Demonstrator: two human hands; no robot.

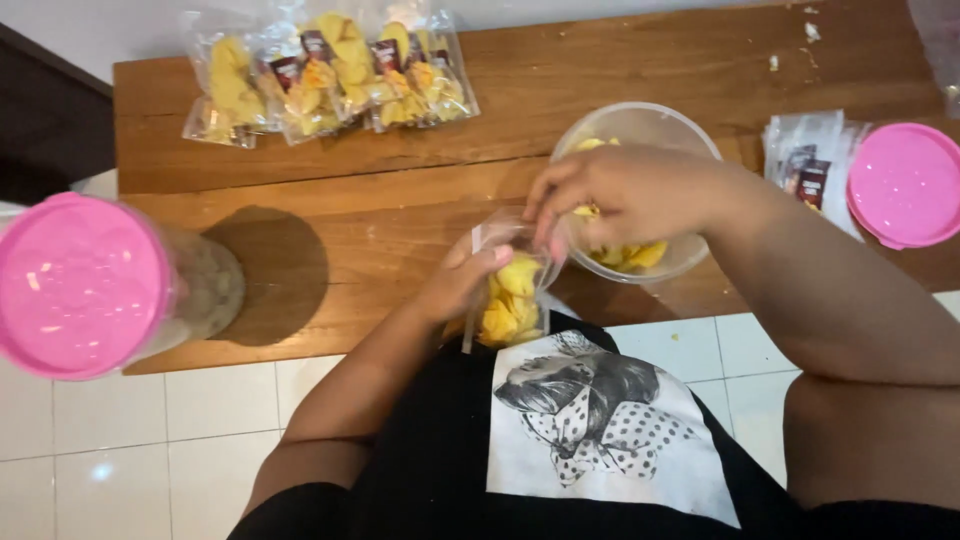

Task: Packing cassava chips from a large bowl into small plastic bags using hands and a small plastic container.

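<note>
From my feed, the left hand (470, 275) reaches up from the lower middle, its fingers curled round the side of a small clear bag (510, 290) and holding its mouth open just over the near edge of the wooden worktop (380, 200). The right hand (610, 195) comes in from the right with the wrist bent, its fingertips bunched and dipping into the bag's mouth; I cannot tell whether they pinch a chip.

That hand covers much of the clear plastic bowl (640, 125) behind it, so I see only a few yellow chips (630, 255) at the bowl's near side. The bag's lower end is hard to separate from the black shirt.

The bag is transparent, crinkled and roughly half full of yellow chips, touching the bowl's left side.
</note>
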